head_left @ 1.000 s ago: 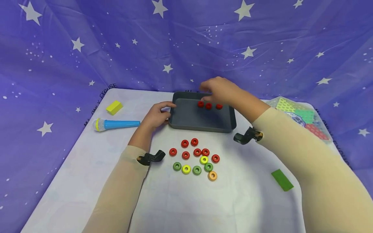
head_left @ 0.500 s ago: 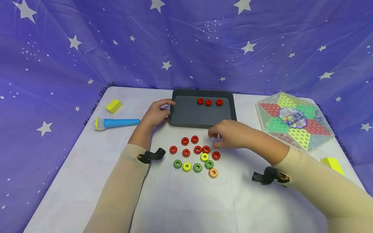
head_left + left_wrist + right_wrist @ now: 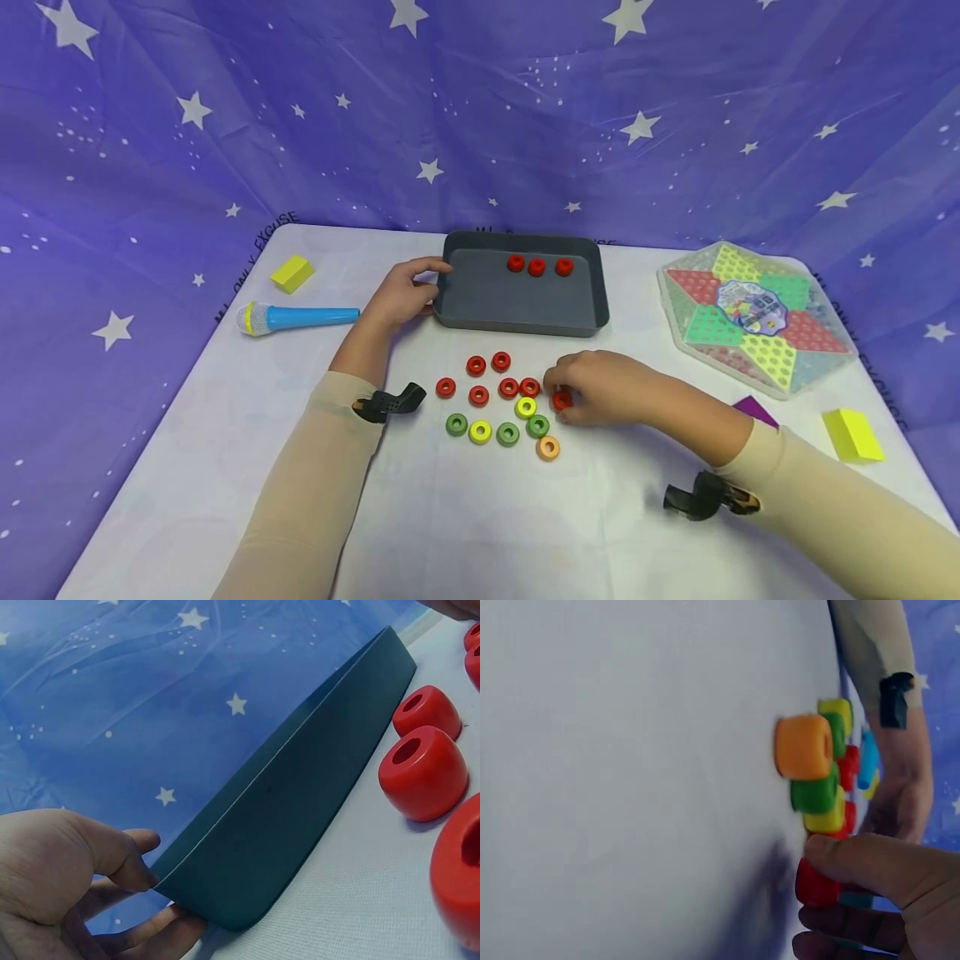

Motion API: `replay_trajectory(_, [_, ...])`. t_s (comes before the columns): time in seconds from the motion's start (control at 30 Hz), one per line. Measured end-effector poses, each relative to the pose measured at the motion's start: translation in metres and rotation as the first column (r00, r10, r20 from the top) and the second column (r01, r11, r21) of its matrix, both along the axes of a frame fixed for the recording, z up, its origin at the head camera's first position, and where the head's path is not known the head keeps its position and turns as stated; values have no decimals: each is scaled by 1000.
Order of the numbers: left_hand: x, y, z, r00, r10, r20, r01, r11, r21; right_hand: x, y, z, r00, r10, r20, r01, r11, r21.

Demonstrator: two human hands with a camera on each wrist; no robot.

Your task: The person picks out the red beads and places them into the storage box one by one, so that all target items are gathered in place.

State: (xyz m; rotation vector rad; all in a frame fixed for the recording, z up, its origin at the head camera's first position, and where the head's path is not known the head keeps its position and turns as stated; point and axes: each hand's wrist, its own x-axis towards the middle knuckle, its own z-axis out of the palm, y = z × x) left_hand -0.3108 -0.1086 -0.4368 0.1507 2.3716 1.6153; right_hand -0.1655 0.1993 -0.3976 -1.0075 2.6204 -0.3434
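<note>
Beside the loose rings, the right hand (image 3: 600, 390) pinches a red ring (image 3: 561, 401).
Left hand (image 3: 405, 293) grips the grey tray (image 3: 480, 300); next move, judged: lift it clear, carry to the tray.

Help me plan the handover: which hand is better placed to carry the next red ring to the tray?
Right. The right hand already pinches a red ring, while the left hand holds the tray by its edge.

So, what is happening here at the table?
A person is handling coloured rings. The right hand pinches a red ring from the loose group on the table. The left hand holds the left edge of the grey tray, where three red rings already lie in a row.
</note>
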Motion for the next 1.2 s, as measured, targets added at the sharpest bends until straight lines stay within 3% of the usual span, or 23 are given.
replay_trajectory(0.2, [2,-2,-8,999,1,34,-2,1000,31,-19,10,25,1000,-28,2,28,1000,-9])
replay_trajectory(0.47, [3,-2,-9,999,1,34,-3,999,46,-81,9,60,998,-46,-47,46,999,-7])
replay_trajectory(0.67, [4,-1,-7,999,1,41,-3,998,62,-120,-2,74,987,-16,-161,25,998,56])
replay_trajectory(0.83, [1,-1,-5,999,-2,35,0,998,66,-144,-16,79,970,25,-243,0,995,104])
replay_trajectory(1.2, [-1,-2,2,999,-4,32,3,999,49,-186,-51,60,970,-28,-241,69,984,162])
